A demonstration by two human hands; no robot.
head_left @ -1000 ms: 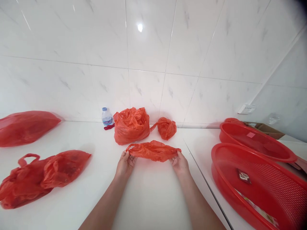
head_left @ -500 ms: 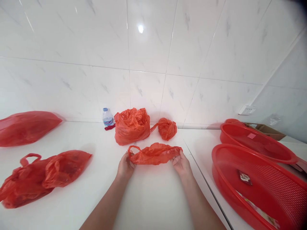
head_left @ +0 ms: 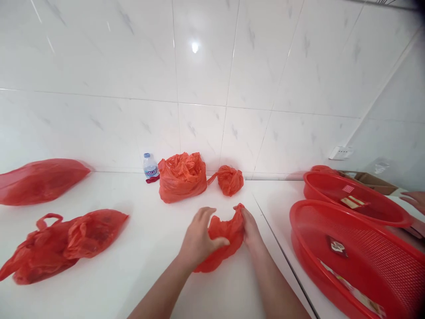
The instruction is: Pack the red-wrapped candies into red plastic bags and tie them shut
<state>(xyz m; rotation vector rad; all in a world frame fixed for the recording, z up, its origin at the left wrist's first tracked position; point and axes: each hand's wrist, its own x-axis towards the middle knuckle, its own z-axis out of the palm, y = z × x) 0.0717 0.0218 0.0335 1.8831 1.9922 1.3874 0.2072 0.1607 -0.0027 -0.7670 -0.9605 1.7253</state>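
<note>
A crumpled red plastic bag [head_left: 229, 230] hangs low over the white table, between my two hands. My right hand [head_left: 250, 228] grips a bunched upper end of it. Curved beside the bag, my left hand [head_left: 199, 239] has its fingers and thumb spread apart, the thumb lying in front of the plastic. Beyond my hands stand a full, open-topped red bag [head_left: 182, 179] and a small knotted red bag [head_left: 230, 180], both near the wall.
Two filled red bags, one nearer [head_left: 89, 237] and one farther [head_left: 43, 181], lie at left. A plastic bottle [head_left: 150, 167] stands by the wall. Red baskets, near [head_left: 299, 230] and far [head_left: 308, 190], hold small packets. Another person's hand [head_left: 416, 201] shows at the right edge.
The bag was stretched flat between both hands; now it is gathered toward my right hand. My left hand has let go and moved right. A pale packet and another person's hand have appeared at right.
</note>
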